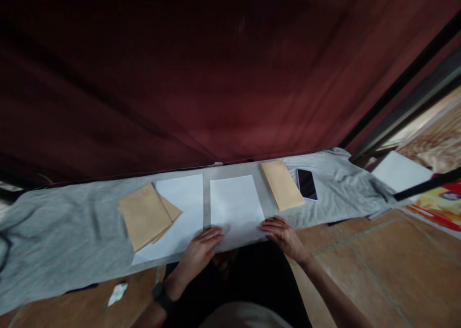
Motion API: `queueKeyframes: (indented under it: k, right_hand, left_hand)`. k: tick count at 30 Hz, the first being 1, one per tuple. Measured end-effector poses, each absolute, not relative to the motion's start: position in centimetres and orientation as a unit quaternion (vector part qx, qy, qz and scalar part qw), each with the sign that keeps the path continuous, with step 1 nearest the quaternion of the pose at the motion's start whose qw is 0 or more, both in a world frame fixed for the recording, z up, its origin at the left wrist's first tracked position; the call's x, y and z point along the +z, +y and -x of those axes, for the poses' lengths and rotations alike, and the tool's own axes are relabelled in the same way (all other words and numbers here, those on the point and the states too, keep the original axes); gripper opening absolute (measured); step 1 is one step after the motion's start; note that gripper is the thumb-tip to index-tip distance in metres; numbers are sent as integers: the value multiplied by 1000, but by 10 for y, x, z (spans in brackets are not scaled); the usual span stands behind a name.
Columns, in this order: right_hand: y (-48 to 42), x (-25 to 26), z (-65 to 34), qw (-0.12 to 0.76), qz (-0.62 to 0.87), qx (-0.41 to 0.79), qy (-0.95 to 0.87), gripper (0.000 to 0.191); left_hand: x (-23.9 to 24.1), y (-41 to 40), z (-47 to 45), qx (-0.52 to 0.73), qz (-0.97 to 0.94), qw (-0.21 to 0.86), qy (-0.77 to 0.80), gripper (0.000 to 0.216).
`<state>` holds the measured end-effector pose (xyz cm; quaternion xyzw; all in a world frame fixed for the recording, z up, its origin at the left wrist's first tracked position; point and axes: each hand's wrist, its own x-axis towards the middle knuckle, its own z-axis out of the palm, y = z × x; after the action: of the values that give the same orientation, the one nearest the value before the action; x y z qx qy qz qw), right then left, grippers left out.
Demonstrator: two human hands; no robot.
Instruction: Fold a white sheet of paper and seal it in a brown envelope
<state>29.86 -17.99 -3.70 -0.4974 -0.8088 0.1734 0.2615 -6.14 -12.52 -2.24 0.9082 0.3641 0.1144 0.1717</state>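
A white sheet of paper (236, 205) lies in front of me on a grey cloth (65, 232). My left hand (201, 251) rests on the sheet's near left corner with fingers flat and stretched out. My right hand (283, 234) lies on the near right corner, fingers also spread flat. Neither hand grips anything. A second white sheet (183, 208) lies just to the left, partly covered by a stack of brown envelopes (144, 215). One brown envelope (281, 185) lies to the right, with a black phone (307, 184) beside it.
A dark red curtain (216, 78) hangs behind the cloth-covered surface. Brown tiled floor (378, 256) shows below. A white sheet (399, 172) and colourful printed items (439, 198) lie at the far right, behind dark bars. A scrap of paper (117, 293) lies on the floor.
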Motion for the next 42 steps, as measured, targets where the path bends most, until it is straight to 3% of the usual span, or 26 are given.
queueKeyframes:
  k: [6,13,17,23,34,42]
  right_hand:
    - [-175,-28,-288,307,570,231,-727,39]
    - [-175,-28,-286,345,577,273,-688,38]
    - [-165,-33,-281,355,628,283,-632,45]
    - [-129,-37,-268,381,679,248,-576,46]
    - [-83,-42,-252,203,764,90,-606,24]
    - [-68,-37,-251,141,755,29,-640,23]
  left_hand:
    - [-20,-110,60,189,-869,230,396,23]
    - [-14,-110,53,225,-778,361,463,26]
    - [-16,-102,47,253,-721,383,518,34]
    - [-16,-81,33,238,-698,310,601,35]
    - [-6,-58,15,38,-698,141,701,29]
    - [-6,-55,7,34,-732,54,678,33]
